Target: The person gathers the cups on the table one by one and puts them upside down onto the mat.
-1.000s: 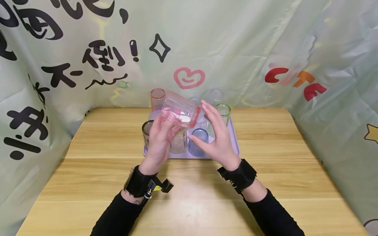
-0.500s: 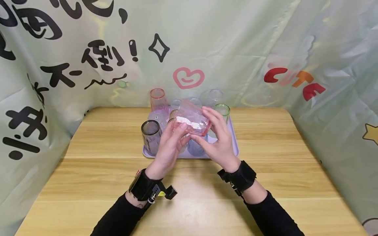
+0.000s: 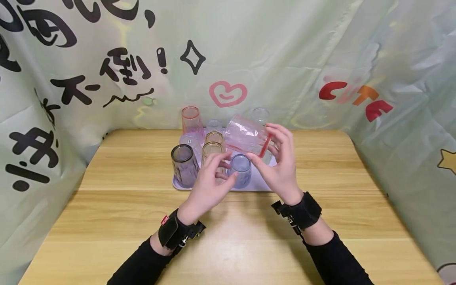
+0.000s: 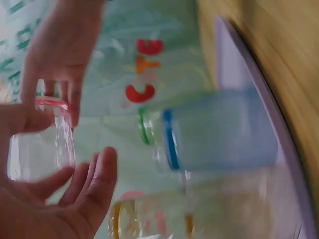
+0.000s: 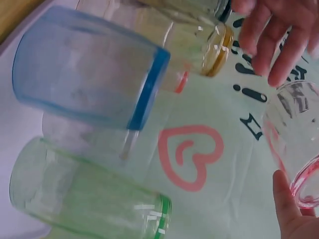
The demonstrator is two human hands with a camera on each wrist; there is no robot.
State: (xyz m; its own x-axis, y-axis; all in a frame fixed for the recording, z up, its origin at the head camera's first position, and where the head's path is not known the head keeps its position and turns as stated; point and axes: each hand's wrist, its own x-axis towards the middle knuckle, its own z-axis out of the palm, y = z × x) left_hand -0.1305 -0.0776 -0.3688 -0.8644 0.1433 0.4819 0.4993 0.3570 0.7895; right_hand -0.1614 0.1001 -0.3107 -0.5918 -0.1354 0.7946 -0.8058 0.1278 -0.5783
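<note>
My right hand (image 3: pixel 281 170) holds a clear pink glass tumbler (image 3: pixel 246 134) by its thick red-ringed end, thumb in front and fingers behind. The tumbler lies tilted on its side in the air over the tray, its red end toward the right. My left hand (image 3: pixel 210 186) has loosely bent fingers, with fingertips close below the tumbler's other end and nothing in its grasp. Just behind the left thumb stands a blue glass (image 3: pixel 240 174) with a darker blue ring on top. In the right wrist view a green glass (image 5: pixel 89 189) stands beside it.
A lilac tray (image 3: pixel 261 186) carries the glasses on a wooden table (image 3: pixel 228 245). Dark grey (image 3: pixel 185 170) and amber (image 3: pixel 213 148) glasses stand at its left, a tall red-rimmed one (image 3: pixel 192 122) behind. A printed cloth (image 3: pixel 285 59) hangs at the back.
The tumbler went from my left hand into both hands, then into my right hand alone, moving rightward. My left hand has let go and dropped slightly lower.
</note>
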